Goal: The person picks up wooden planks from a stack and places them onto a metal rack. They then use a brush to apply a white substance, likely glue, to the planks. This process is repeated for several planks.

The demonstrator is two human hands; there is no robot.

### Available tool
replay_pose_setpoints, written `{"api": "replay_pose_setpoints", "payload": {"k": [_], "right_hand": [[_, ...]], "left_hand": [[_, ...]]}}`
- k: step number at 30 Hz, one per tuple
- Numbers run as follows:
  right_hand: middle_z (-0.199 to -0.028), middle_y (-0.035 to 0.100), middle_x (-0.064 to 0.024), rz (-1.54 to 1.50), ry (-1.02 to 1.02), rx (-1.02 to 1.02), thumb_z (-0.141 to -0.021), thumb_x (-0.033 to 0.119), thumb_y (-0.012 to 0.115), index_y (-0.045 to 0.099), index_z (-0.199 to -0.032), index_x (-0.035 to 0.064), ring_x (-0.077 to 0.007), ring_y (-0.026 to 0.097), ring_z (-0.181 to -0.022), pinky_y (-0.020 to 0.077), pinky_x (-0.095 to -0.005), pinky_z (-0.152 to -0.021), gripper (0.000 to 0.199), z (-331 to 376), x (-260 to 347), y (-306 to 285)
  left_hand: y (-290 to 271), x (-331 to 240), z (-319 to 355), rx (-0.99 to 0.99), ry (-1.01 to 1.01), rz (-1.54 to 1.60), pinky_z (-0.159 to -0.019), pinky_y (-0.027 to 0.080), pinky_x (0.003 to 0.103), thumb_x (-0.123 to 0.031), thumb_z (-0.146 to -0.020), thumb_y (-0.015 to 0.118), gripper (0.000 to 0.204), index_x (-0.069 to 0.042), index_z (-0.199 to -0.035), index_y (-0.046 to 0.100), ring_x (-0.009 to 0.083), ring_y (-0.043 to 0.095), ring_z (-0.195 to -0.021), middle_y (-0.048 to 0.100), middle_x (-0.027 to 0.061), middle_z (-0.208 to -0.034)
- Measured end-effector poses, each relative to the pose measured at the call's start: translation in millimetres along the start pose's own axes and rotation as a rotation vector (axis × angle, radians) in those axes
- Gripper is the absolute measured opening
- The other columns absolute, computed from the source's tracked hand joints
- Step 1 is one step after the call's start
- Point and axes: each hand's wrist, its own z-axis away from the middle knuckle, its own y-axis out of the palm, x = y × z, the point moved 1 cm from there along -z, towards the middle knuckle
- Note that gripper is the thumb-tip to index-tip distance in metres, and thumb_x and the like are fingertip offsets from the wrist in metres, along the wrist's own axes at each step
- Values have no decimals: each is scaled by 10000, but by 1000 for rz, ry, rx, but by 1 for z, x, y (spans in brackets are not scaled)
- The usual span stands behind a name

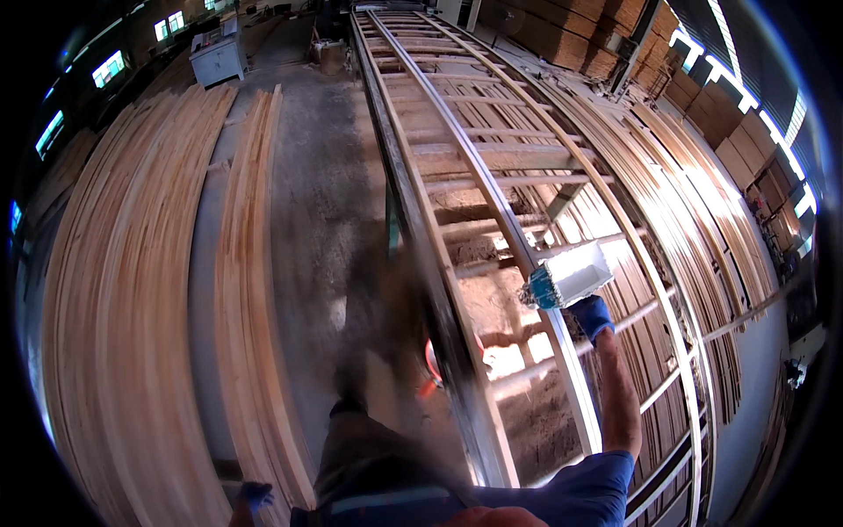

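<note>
A white open-topped container (580,274), box-shaped with a teal end, is over the long rail frame to my right. My right hand (591,317), in a blue glove, is closed at its near edge; the fingers are partly hidden against it. Under the container runs a pale, shiny rail (512,230). I cannot tell whether the two touch. Low at the left is my left hand (255,495), also in a blue glove, beside a narrow stack of long wooden boards (248,290). Its fingers are too small and dark to make out.
A wider spread of boards (132,290) lies at the far left. The rail frame has rollers (527,376) across it, with sawdust-like brown material below. More boards (672,193) lie right of it. A grey cabinet (219,58) and stacked timber (562,26) stand farther back.
</note>
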Motion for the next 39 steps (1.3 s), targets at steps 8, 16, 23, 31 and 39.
{"api": "replay_pose_setpoints", "payload": {"k": [8, 16, 23, 31, 39], "right_hand": [[-791, 689, -125, 171, 196, 20, -896, 413, 597, 660, -1110, 75, -248, 677, -643, 547, -382, -520, 404, -276, 126, 35], [-643, 655, -132, 158, -54, 3, -850, 429, 652, 690, -945, 6, -210, 661, -520, 530, -363, -426, 435, -570, 263, 54], [-664, 629, -67, 19, 31, -95, -834, 469, 692, 695, -928, 46, -182, 603, -499, 491, -343, -430, 433, -846, 397, 84], [-745, 695, -75, 67, 146, -26, -871, 395, 678, 691, -971, 74, -238, 673, -620, 538, -398, -552, 336, -1168, 596, 131], [-560, 543, -51, -217, 264, -78, -829, 418, 716, 670, -829, 48, -165, 528, -405, 450, -327, -350, 373, -1425, 737, 145]], "left_hand": [[-115, -306, -144, -87, 162, 76, -586, 556, 355, -260, -913, 673, 296, 18, -1012, 641, 242, 678, -692, 686, 155, -821], [-129, -825, -305, -60, 1240, -505, -669, 553, 331, -206, -942, 583, 242, 24, -987, 643, 220, 682, -733, 693, 128, -829], [-104, -926, -352, 178, 302, 73, -711, 580, 352, -272, -945, 590, 295, -7, -1054, 662, 223, 697, -742, 709, 135, -885], [-187, -1105, -505, 101, -86, 118, -649, 591, 429, -212, -921, 651, 231, 8, -989, 634, 307, 699, -752, 693, 205, -901], [-290, -1684, -646, 103, 710, 64, -683, 585, 367, -167, -930, 621, 218, 5, -1064, 621, 233, 680, -763, 688, 152, -890]]}}
